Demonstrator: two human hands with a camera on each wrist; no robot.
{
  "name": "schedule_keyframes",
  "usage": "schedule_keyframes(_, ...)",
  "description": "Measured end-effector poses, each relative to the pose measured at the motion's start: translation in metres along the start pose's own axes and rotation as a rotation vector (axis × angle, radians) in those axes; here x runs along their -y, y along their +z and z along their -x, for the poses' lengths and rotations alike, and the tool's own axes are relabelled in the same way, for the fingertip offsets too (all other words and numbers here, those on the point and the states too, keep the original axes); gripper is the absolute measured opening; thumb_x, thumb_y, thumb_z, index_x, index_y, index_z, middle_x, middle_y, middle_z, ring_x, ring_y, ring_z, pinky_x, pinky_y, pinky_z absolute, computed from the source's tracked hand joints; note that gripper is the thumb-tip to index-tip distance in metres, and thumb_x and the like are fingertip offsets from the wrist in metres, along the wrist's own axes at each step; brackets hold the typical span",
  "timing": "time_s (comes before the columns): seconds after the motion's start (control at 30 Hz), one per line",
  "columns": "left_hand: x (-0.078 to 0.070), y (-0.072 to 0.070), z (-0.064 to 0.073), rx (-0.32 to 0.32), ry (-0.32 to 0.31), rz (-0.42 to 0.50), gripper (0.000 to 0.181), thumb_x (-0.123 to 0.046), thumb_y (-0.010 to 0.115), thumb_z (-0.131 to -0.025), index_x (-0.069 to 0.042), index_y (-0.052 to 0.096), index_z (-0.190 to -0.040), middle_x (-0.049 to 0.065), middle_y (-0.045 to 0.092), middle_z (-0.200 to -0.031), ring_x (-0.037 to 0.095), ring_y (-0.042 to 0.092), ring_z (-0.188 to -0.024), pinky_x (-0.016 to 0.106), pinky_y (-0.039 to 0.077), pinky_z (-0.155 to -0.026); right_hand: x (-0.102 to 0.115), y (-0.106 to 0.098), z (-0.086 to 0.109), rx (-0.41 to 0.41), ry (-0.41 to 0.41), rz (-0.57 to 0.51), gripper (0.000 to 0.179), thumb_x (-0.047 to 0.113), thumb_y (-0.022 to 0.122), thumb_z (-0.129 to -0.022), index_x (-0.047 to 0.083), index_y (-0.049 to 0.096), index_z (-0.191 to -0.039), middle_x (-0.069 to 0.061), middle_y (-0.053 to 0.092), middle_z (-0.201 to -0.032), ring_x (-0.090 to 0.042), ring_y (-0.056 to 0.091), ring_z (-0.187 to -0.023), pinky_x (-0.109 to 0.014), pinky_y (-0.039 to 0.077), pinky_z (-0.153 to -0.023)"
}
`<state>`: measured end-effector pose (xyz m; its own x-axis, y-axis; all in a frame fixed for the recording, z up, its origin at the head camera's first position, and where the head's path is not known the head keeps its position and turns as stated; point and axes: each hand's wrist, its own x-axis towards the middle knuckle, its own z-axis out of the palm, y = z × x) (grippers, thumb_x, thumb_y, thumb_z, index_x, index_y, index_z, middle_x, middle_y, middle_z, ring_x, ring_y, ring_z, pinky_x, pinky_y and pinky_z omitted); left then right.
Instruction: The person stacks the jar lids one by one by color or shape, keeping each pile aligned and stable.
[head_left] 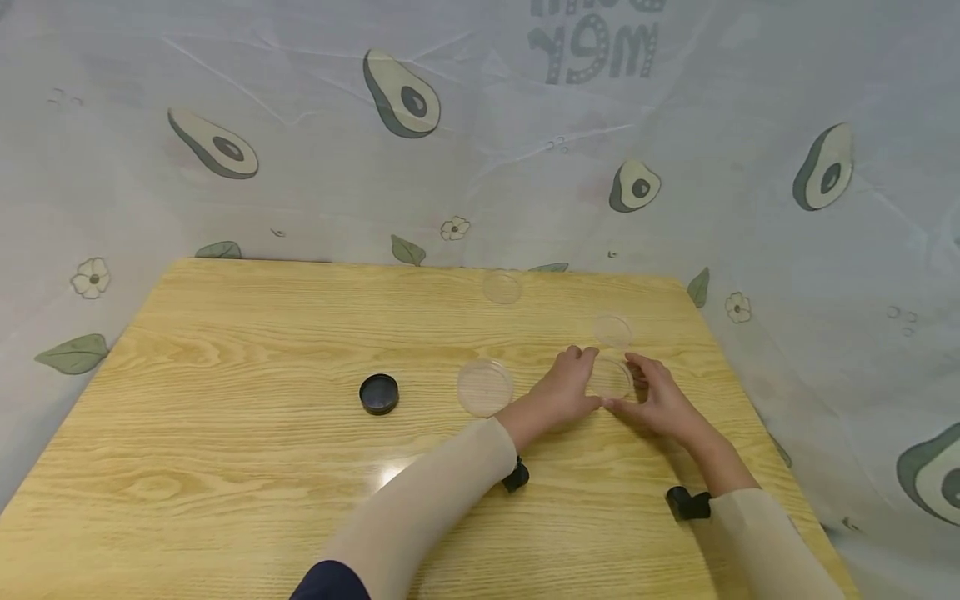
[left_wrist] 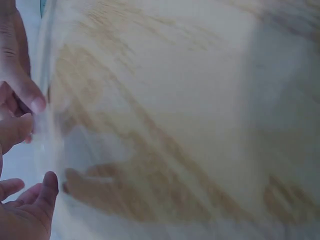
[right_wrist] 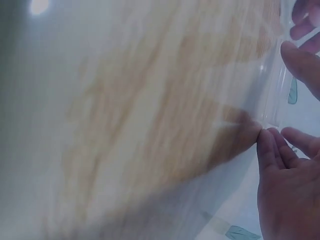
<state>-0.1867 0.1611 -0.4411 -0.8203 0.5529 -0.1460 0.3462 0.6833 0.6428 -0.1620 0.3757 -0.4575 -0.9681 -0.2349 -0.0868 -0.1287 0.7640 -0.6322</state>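
In the head view both hands meet at a clear round petri dish [head_left: 611, 381] on the right part of the table. My left hand [head_left: 562, 389] grips its left side, thumb toward me and fingers at the far edge. From the right, my right hand [head_left: 662, 400] holds the opposite side, and the two thumb tips come close together at the near rim. Just beyond lies another clear disc [head_left: 613, 331]. Left of the left wrist sits a larger clear round dish [head_left: 485, 387]. The wrist views show fingertips close over the shiny wood surface.
A small black round dish [head_left: 378, 393] lies left of centre on the wooden table [head_left: 247, 433]. One more clear disc [head_left: 501, 287] is near the back edge. A patterned cloth [head_left: 300, 167] hangs behind and along the sides. Black camera mounts [head_left: 687, 504] sit at the wrists.
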Motion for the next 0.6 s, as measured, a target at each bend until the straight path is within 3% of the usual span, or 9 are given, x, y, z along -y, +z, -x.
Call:
schedule_keyframes(0.23,0.007,0.013,-0.010,-0.016,-0.016,0.019,0.080,-0.029,0.072,-0.100,-0.011,0.029,-0.166,0.012,0.041,-0.164,0.028,0.040,-0.150,0.034,0.045,-0.120,0.002,-0.002,-0.003,0.018,0.020,0.009,0.084,0.022,0.080,-0.095,-0.013,0.033,-0.155,-0.035,0.045,-0.146,-0.051,0.051,-0.131,-0.065,0.044,-0.112)
schedule_keyframes(0.6,0.008,0.018,-0.019,-0.033,-0.016,-0.021,0.066,-0.029,0.066,-0.105,-0.009,0.040,-0.161,0.009,0.046,-0.160,0.024,0.043,-0.148,0.030,0.043,-0.120,0.002,-0.005,-0.003,0.026,0.015,0.044,0.075,0.021,0.077,-0.097,-0.013,0.039,-0.152,-0.033,0.051,-0.139,-0.049,0.055,-0.128,-0.064,0.047,-0.109)
